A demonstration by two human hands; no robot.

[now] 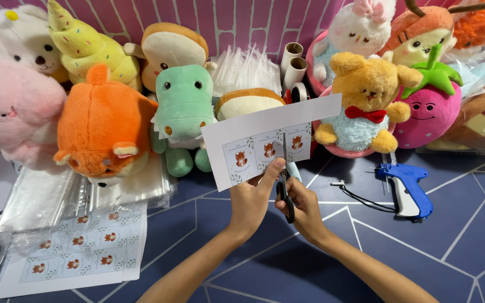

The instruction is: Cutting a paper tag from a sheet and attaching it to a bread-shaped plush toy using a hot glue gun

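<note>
Cut in progress on white printed label sheet (265, 140), centre frame, held upright above the blue mat.
I judge the black-handled scissors (284, 179) could drift into a fox label if the sheet flexes; left hand (251, 196) pinches its lower edge, thumb raised, right hand (304, 207) is clenched through the scissor handles, blades partly apart.

Left of the fingers and nearer the body lies a printed sheet of fox labels (79, 252), partly under a stack of clear plastic bags (46, 196). Beyond the fingers stand plush toys: an orange fox plush (102, 126), a green crocodile plush (185, 112) and a yellow bear plush with a red bow (366, 101). Right of the fingers a blue tagging gun (408, 191) rests on the dark blue floor mat (461, 241).
</note>
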